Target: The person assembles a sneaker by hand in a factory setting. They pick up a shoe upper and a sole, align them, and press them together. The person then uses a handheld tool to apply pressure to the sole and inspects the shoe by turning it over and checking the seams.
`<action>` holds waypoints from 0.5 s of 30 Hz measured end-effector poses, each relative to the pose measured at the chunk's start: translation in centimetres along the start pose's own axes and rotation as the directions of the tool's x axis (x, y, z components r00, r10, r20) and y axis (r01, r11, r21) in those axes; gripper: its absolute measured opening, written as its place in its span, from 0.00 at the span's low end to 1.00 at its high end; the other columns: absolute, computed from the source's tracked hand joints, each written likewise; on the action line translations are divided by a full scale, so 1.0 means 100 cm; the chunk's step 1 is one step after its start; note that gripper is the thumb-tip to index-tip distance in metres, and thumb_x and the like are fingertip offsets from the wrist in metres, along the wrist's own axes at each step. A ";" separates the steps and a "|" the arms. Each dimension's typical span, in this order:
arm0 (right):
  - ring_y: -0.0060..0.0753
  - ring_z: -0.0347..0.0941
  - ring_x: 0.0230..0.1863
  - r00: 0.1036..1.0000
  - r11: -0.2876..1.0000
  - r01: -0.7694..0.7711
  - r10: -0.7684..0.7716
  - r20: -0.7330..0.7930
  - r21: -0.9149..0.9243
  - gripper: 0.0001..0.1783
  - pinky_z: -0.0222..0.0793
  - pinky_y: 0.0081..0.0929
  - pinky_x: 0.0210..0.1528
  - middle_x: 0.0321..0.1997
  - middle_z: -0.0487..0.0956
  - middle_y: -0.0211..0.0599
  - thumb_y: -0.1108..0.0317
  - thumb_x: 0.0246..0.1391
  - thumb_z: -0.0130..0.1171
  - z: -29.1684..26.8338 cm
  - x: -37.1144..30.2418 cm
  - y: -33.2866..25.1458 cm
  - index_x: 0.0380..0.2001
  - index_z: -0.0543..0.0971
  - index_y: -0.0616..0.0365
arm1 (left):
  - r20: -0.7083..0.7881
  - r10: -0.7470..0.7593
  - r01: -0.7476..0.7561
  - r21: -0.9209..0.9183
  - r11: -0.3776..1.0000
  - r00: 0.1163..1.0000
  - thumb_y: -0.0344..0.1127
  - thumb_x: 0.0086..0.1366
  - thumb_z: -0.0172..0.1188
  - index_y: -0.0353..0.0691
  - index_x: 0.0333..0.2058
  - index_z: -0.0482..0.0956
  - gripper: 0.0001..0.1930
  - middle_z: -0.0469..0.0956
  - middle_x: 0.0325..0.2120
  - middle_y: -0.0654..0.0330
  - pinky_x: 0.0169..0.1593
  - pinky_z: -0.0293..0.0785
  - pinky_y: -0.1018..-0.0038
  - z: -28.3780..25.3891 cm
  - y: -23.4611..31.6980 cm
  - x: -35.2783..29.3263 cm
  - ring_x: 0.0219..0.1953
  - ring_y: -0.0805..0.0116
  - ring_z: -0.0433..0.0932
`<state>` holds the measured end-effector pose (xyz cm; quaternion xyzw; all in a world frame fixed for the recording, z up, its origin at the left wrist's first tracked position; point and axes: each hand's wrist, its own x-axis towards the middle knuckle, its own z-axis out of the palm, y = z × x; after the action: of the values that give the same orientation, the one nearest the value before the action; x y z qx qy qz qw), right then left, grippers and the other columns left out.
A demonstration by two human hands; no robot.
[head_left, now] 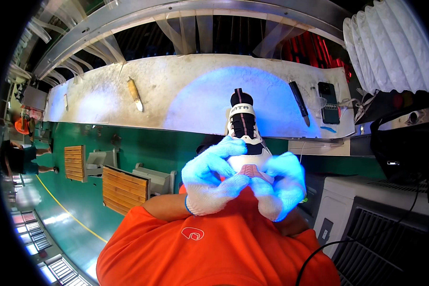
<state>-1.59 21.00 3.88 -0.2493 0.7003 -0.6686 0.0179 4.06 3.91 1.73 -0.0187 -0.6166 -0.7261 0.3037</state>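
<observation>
A white and black sneaker (243,121) with a pinkish toe piece is held close to my chest, its tongue pointing away over the table edge. White knitted gloves, tinted blue by the light, cover both hands. My left hand (213,177) grips the shoe's left side near the toe, fingers bent over the upper. On the other side, my right hand (282,186) is closed round the toe area. Both thumbs come together at the toe front. The shoe's underside is hidden.
On the pale worktable (143,86) lie a wooden-handled knife (135,94), a dark pen-shaped tool (299,103) and a phone (328,103). A white ribbed duct (393,45) hangs at the far right. Wooden-topped seats (125,188) stand left; a grey machine (376,219) sits right. Another person (26,155) is far left.
</observation>
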 end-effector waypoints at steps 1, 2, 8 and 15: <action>0.22 0.70 0.37 0.997 0.996 -0.064 0.066 -0.035 0.062 0.24 0.69 0.26 0.40 0.37 0.75 0.31 0.79 0.53 0.79 0.002 -0.003 0.000 0.52 0.83 0.59 | -0.017 -0.006 0.005 -0.040 0.999 1.000 0.24 0.56 0.84 0.34 0.34 0.81 0.16 0.88 0.50 0.37 0.66 0.79 0.54 -0.001 -0.004 -0.003 0.59 0.47 0.87; 0.22 0.71 0.37 0.989 0.984 -0.125 0.134 -0.067 0.126 0.25 0.71 0.26 0.40 0.39 0.76 0.32 0.78 0.52 0.80 0.004 -0.007 0.000 0.52 0.83 0.60 | -0.033 -0.012 0.009 -0.080 0.997 0.999 0.24 0.56 0.85 0.34 0.36 0.81 0.17 0.88 0.50 0.38 0.66 0.79 0.54 -0.001 -0.005 -0.005 0.60 0.48 0.86; 0.35 0.82 0.37 0.979 0.999 0.015 -0.005 -0.203 0.047 0.31 0.81 0.33 0.39 0.46 0.84 0.43 0.72 0.45 0.87 0.023 -0.014 0.011 0.53 0.84 0.63 | 0.126 -0.189 0.193 -0.016 0.981 0.974 0.32 0.60 0.84 0.31 0.51 0.80 0.26 0.84 0.57 0.40 0.68 0.77 0.55 -0.028 0.010 0.008 0.62 0.53 0.83; 0.39 0.81 0.33 0.964 0.954 0.254 -0.264 -0.043 -0.160 0.34 0.77 0.33 0.38 0.41 0.87 0.39 0.70 0.43 0.87 0.026 0.000 0.005 0.56 0.86 0.59 | 0.367 -0.341 0.321 0.117 0.940 0.866 0.51 0.70 0.74 0.31 0.54 0.87 0.27 0.86 0.56 0.49 0.76 0.66 0.51 -0.047 0.013 0.029 0.69 0.52 0.76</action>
<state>-0.86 18.55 3.13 -0.3179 0.7111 -0.6171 -0.1116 3.94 -1.67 2.90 -0.0456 -0.6765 -0.7334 0.0492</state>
